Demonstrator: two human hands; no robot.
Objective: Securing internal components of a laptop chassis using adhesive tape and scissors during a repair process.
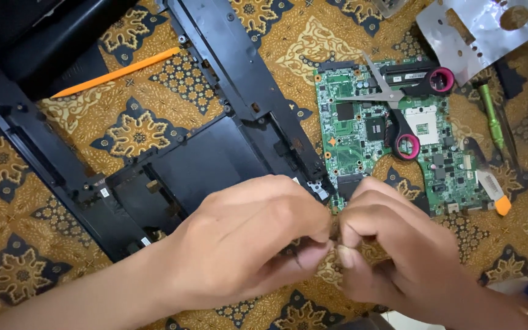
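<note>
Both hands meet at lower centre of the head view, above the patterned cloth (19,183). The left hand (252,238) and right hand (392,244) press fingertips together around a small dark part (335,231); only a sliver of it shows between the thumbs, so its kind cannot be told. Fingers of both hands are pinched closed on it.

Judgement: the part looks light and thin, probably easy to bend or drop. A pinch at its two ends, as here, seems the sensible hold; squeezing its middle risks damage.

Around the hands: black plastic laptop frame (227,67) just behind the left hand; green circuit board (362,122) beyond the right hand, with scissors (398,104) with pink-lined handles lying open on it. An orange pry stick (117,72) lies far left, a green-handled screwdriver (491,113) to the right, and a silver foil sheet (484,30) at top right.
</note>
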